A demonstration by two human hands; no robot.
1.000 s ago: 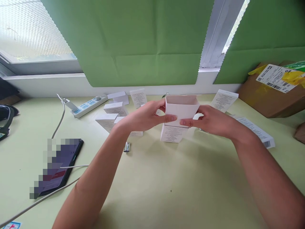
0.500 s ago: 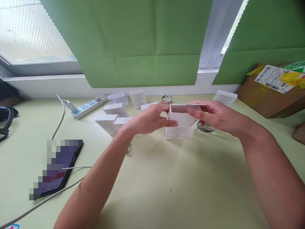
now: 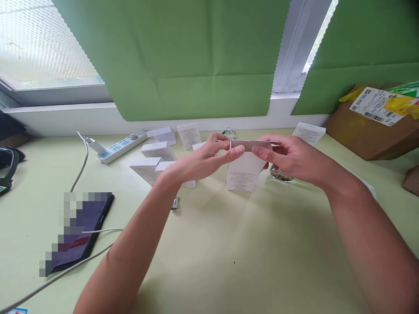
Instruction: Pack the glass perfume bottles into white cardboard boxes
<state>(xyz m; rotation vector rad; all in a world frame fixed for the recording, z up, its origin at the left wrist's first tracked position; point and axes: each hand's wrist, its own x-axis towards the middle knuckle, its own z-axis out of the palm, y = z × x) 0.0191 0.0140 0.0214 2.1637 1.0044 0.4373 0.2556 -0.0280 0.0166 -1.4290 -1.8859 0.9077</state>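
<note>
A white printed carton (image 3: 242,173) stands on the table in front of me, its top flap open and tilted back. My left hand (image 3: 214,158) grips its upper left side, thumb on the front panel near the rim. On the upper right edge, my right hand (image 3: 284,155) has its thumb over the front and fingers behind. Behind the carton sits a round glass jar (image 3: 229,134). Another glass jar (image 3: 281,174) with something brownish inside is partly hidden below my right hand. Several similar white boxes (image 3: 158,151) stand to the left.
A white power strip (image 3: 121,147) lies at the back left. A phone (image 3: 81,233) and white cables (image 3: 62,271) are at the left. A brown cardboard box (image 3: 369,131) stands at the right. One white box (image 3: 309,133) leans near the wall.
My left thumb has moved up to the carton's front rim, and my right thumb has slid left along it. The carton's flap has shifted slightly lower over the opening.
</note>
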